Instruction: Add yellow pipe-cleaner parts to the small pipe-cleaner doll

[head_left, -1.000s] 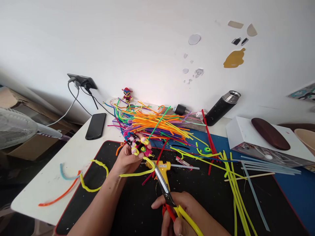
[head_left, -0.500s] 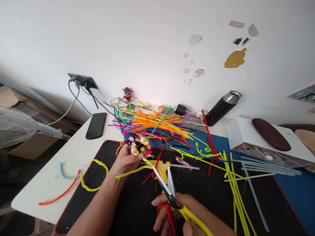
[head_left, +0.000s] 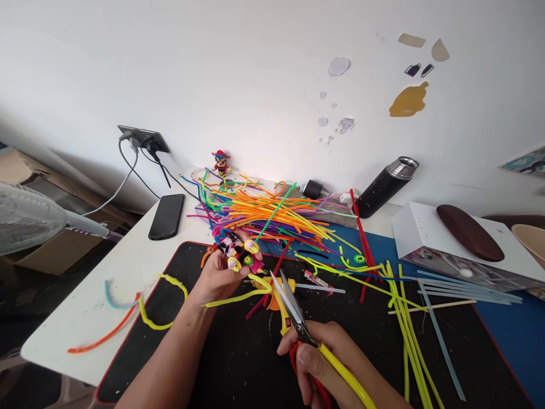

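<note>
Scissors [head_left: 294, 311] — red-handled, blades close together — are gripped in the right hand [head_left: 323, 359] above the black mat [head_left: 238, 366], their tips at a yellow pipe cleaner [head_left: 232, 297] trailing from the pipe-cleaner figure [head_left: 237, 253]. The left hand [head_left: 216, 278] is closed around that figure — near the bright pile of pipe cleaners [head_left: 264, 213] on the desk [head_left: 106, 267].

The right hand [head_left: 327, 363] covers the red handles of the scissors [head_left: 293, 309]. Behind the scissors, the glue gun [head_left: 276, 300] shows only partly. Left of the scissors, the left hand [head_left: 217, 278] hides much of the figure [head_left: 238, 253]; the fan [head_left: 25, 218] is cut off.
</note>
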### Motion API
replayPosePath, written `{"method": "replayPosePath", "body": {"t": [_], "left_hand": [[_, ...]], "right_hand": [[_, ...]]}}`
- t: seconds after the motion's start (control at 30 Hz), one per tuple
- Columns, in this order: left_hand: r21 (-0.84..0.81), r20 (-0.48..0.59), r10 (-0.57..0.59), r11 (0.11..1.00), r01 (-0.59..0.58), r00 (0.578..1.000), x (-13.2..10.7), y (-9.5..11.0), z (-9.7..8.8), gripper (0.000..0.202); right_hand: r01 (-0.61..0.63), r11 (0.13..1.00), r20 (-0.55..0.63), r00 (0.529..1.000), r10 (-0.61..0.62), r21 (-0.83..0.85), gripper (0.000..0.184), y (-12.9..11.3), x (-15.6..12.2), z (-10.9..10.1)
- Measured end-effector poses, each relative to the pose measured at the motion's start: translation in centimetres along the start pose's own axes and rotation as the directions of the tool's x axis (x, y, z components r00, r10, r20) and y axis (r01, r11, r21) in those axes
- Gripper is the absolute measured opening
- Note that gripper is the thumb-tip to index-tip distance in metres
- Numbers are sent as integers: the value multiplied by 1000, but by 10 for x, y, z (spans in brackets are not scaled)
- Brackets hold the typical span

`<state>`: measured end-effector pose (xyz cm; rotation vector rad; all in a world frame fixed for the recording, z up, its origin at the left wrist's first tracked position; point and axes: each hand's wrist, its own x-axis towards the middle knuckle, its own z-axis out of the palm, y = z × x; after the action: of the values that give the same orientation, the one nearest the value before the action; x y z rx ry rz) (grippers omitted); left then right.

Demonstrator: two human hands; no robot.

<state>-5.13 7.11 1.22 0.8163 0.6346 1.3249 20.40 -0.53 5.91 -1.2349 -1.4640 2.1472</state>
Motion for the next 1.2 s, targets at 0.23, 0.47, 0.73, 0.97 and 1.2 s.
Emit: {"method": "replayPosePath", "body": {"t": [0.23,0.47,0.73,0.97,1.2], "left_hand": [[-6,3,27,1000,-27,1000,2,-1,-2,44],[5,-21,3,1000,-3,1000,1,1,-2,46],[29,1,11,1000,-11,1000,0,0,-4,45],[35,-5,10,999,-10,1000,-1,0,-3,46],[62,-14,6,998,-5,1000,-1,0,-4,49]], "right_hand": [[-30,993,26,999,33,-112,68,0,4,3],[-42,994,-15,999,41,-103,71,3,7,4],[-51,994,-11,999,50,-93,66,8,11,5],[-46,991,-22,999,43,-124,61,11,12,5],[-29,987,-53,998,21,-155,61,12,14,7]]}}
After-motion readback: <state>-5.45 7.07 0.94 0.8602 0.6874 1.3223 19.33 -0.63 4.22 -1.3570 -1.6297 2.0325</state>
